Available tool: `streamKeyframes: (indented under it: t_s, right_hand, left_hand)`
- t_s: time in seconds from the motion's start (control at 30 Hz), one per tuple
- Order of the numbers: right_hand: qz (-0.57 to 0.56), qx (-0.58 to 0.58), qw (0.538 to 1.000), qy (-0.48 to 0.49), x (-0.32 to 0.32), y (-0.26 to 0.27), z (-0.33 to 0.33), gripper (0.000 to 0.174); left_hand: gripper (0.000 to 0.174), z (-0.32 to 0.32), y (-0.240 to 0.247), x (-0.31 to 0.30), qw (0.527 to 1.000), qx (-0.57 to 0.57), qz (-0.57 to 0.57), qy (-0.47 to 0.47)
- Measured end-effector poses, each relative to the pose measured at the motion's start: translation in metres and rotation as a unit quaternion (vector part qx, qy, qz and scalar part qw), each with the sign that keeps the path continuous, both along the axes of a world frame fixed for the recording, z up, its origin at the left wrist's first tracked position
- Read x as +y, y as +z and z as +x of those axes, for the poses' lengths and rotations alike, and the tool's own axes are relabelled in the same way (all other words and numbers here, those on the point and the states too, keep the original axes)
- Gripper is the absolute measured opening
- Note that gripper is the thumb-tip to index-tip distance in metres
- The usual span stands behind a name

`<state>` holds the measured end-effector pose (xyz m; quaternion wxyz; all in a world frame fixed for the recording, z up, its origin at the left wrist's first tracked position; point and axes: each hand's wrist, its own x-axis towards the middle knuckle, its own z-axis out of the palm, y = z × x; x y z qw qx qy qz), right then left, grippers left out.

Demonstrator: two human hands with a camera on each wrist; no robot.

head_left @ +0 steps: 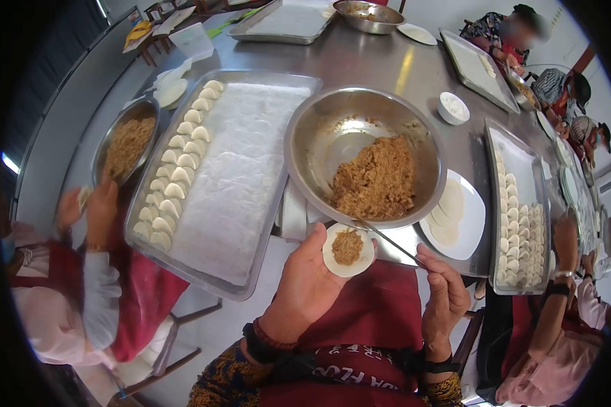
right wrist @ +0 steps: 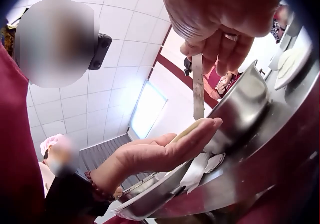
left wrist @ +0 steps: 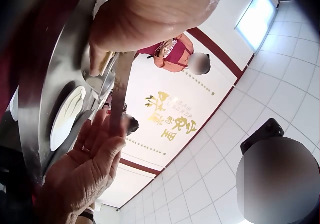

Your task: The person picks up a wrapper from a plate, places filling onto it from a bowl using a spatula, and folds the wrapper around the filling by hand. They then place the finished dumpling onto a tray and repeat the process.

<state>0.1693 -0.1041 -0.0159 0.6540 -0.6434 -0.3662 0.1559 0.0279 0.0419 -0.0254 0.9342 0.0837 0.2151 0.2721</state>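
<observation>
My left hand (head_left: 299,288) carries a round dumpling wrapper (head_left: 364,263) on its outstretched fingers, with a patch of brown minced filling (head_left: 347,246) in the middle. In the right wrist view those fingers lie nearly straight under the wrapper (right wrist: 189,131). Between thumb and fingers, my right hand (head_left: 445,292) pinches a flat metal spatula (head_left: 395,244), its blade pointing toward the bowl's near rim, just above the wrapper. Beyond both hands stands a large steel bowl (head_left: 312,152) with a mound of the same filling (head_left: 377,178) heaped at its near right side.
Left of the bowl, a floured metal tray (head_left: 241,183) bears rows of folded dumplings (head_left: 180,173). A white plate (head_left: 470,234) of wrappers sits at the right, near a small white bowl (head_left: 453,108) and another dumpling tray (head_left: 516,159). People work on both sides of the steel table (head_left: 258,57).
</observation>
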Motion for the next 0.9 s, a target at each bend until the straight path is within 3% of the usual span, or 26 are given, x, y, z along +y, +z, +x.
streamKeyframes:
  t_s: [0.27, 0.33, 0.43, 0.57, 0.67, 0.73, 0.8, 0.9]
  right_hand:
    - [-0.026, -0.055, 0.997, 0.045, -0.008, 0.000, 0.001, 0.015]
    - [-0.063, -0.221, 0.969, 0.095, -0.011, 0.007, 0.004, 0.013]
    - [-0.064, -0.324, 0.937, 0.113, -0.014, 0.018, -0.002, 0.012]
    - [-0.055, -0.318, 0.936, 0.140, -0.021, 0.033, 0.013, 0.009]
    - [-0.012, -0.272, 0.960, 0.068, -0.011, 0.038, 0.026, 0.014]
    - [-0.057, -0.305, 0.950, -0.045, 0.003, 0.040, 0.032, 0.017]
    - [-0.058, -0.292, 0.953, -0.062, 0.020, 0.039, 0.033, 0.016]
    - [-0.105, -0.433, 0.893, -0.064, 0.046, 0.040, 0.033, 0.015]
  left_hand:
    - [0.054, 0.002, 0.001, 0.000, 1.000, 0.000, 0.001, 0.017]
    - [0.054, 0.000, 0.001, 0.000, 1.000, 0.001, -0.004, 0.023]
    - [0.054, -0.006, 0.000, 0.001, 1.000, -0.005, -0.005, 0.012]
    - [0.054, -0.010, -0.005, 0.002, 1.000, 0.006, -0.018, 0.022]
    - [0.053, -0.014, -0.010, 0.000, 0.999, 0.007, -0.026, 0.025]
    - [0.052, -0.015, -0.010, -0.002, 0.999, 0.004, -0.029, 0.020]
    - [0.051, -0.015, -0.008, -0.006, 0.999, 0.031, -0.039, 0.009]
    - [0.052, -0.016, -0.008, -0.010, 0.999, 0.026, -0.039, -0.002]
